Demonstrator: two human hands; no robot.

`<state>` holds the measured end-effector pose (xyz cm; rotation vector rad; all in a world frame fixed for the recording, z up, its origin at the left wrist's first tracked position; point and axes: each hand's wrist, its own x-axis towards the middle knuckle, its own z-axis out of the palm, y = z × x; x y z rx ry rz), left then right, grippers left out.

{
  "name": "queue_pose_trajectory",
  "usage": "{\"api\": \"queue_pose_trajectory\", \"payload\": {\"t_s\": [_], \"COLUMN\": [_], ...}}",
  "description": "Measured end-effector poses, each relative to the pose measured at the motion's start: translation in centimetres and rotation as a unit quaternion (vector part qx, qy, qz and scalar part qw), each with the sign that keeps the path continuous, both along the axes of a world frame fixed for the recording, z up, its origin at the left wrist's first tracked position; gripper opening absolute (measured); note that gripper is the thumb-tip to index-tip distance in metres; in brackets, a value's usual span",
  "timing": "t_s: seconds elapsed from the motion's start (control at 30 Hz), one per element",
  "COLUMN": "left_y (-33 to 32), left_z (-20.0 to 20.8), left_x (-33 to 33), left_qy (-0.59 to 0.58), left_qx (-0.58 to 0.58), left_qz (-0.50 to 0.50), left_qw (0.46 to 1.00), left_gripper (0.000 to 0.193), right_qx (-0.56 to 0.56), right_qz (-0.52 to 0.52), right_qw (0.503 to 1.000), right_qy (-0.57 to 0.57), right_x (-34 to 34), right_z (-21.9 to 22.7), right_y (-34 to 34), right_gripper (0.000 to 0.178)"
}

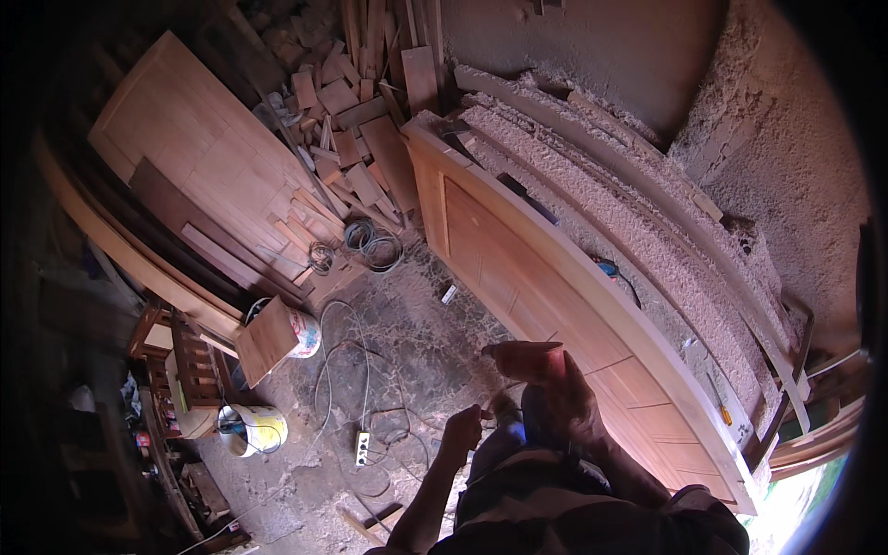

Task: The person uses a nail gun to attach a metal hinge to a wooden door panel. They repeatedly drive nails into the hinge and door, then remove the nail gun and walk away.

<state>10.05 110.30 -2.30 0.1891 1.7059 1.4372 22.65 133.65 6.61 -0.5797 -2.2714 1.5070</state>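
Beside the wooden door (592, 333): A worker (592, 495) stands close to its panelled face; the door appears to rest on a long edge before a sawdust-strewn surface (638, 264).

Reddish-brown piece: The small, flat-looking piece (527, 361) is in front of the door's face, the right hand (575, 402) at its near end.

Right-hand fingers: They appear to be pinching the piece, with the far fingertips hidden behind it.

Left-hand fingers: The left hand (464, 429), left of the door and apart from it, has its fingers curled inward; whether they press fully together or pinch something thin cannot be told.

Good handling: A firm, even hold with the piece flat in the palm would likely give the best control against the door, the free hand steadying its upper edge.

Footing: Loose cord (367, 393) and a white power strip (362, 449) lie on the floor left of the door; feet would do best clear of both.

Hard to see: Shadow blurs the piece's material, and whether it touches the door is unclear. The worker's body and right forearm cover part of the door's lower side.
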Motion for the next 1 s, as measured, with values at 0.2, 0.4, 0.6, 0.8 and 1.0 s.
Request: {"api": "queue_pose_trajectory", "payload": {"t_s": [0.2,0.4,0.6,0.8,1.0], "left_y": [-2.3,-4.1,-4.4,-5.1,-2.1], "left_z": [-4.6,-10.2,-14.3,-22.5,-33.3], "left_x": [-6.9,-18.8,-31.7,-41.0,-48.4], "left_qy": [-0.122,-0.162,-0.164,0.02,0.198], "left_qx": [0.003,-0.132,-0.243,-0.357,-0.402], "left_qz": [0.238,0.281,0.26,0.111,-0.137], "left_qw": [0.964,0.937,0.92,0.927,0.883], "left_gripper": [0.043,0.044,0.039,0.039,0.036], "right_qx": [-0.021,0.199,-0.021,-0.32,-0.529], "right_qz": [0.069,0.115,0.003,-0.113,-0.221], "right_qw": [0.997,0.972,0.99,0.917,0.797], "right_qy": [0.034,0.041,-0.142,-0.209,-0.189], "right_x": [-11.8,-24.6,-33.2,-36.9,-36.7], "right_z": [-3.9,-11.7,-20.5,-25.0,-31.5], "right_y": [0.9,3.1,2.4,1.8,-0.4], "right_gripper": [0.071,0.067,0.078,0.062,0.045]}}
